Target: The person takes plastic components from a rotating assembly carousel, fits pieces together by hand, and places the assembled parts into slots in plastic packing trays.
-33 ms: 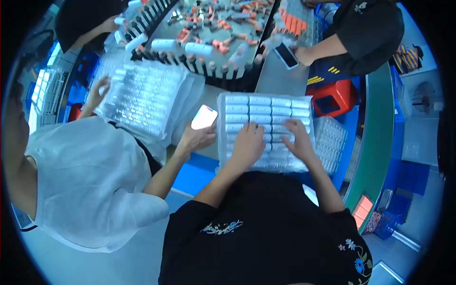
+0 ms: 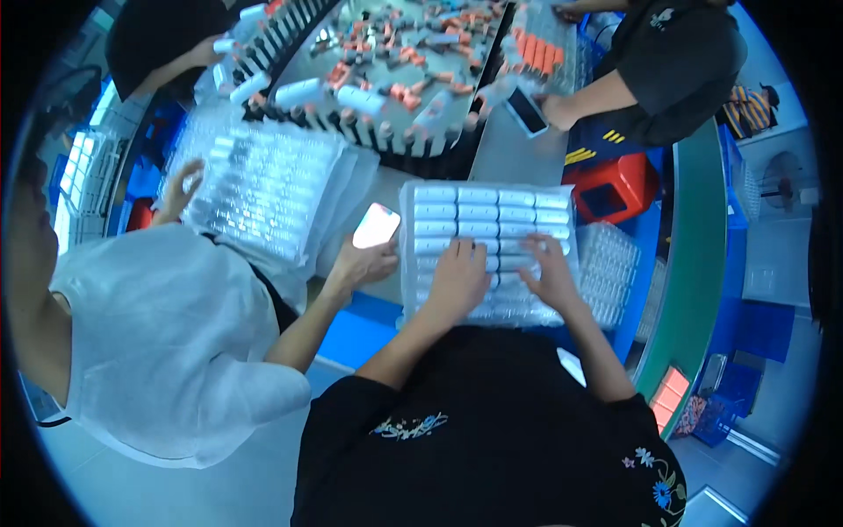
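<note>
A clear plastic tray (image 2: 409,290) lies before me, with rows of white cylinders (image 2: 478,212) filling its far part. My left hand (image 2: 458,277) rests on the middle rows, palm down, its fingers stretched over the cylinders. To its right, my right hand (image 2: 555,277) touches the same rows with fingers bent and thumb spread apart. Neither hand lifts a cylinder that I can see. The near part of the tray looks like bare clear plastic, partly hidden by my hands.
At left a person holds a lit phone (image 2: 376,227) near stacked clear trays (image 2: 263,193). Ahead, a black-toothed conveyor (image 2: 421,149) carries white cylinders around a heap of orange and grey parts (image 2: 413,61). A red bin (image 2: 619,189) and more trays (image 2: 608,272) stand right. Another person's hand is by a dark-screened phone (image 2: 527,112).
The tray and my hands sit slightly lower in the picture. Cylinders on the conveyor have shifted a little. My hands stay on nearly the same rows.
</note>
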The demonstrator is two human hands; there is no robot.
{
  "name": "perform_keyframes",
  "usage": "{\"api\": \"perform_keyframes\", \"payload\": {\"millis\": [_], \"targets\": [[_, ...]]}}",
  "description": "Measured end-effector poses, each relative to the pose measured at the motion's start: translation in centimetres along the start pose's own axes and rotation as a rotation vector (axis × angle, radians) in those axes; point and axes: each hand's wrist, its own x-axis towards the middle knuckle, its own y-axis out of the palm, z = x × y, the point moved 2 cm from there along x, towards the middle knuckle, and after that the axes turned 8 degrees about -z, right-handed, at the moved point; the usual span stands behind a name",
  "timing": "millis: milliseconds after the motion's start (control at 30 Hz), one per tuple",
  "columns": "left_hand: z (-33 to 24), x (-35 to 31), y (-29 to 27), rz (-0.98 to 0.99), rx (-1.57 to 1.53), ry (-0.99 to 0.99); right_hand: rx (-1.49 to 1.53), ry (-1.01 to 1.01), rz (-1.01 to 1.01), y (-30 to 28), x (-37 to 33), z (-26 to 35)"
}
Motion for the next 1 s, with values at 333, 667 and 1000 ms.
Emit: {"api": "perform_keyframes", "payload": {"millis": [333, 667, 1000], "targets": [[-3.2, -0.5, 1.2, 0.145, 0.437, 0.284, -0.36, -0.145, 0.236, 0.0, -0.9, 3.2], [0.0, 9.8, -6.9, 0.156, -0.145, -0.065, -0.058, -0.016, 0.236, -6.9, 5.3, 2.4], [8.1, 23.1, -8.7, 0.029, 0.375, -0.114, -0.546, -0.889, 0.158, -10.3, 29.3, 6.6]]}}
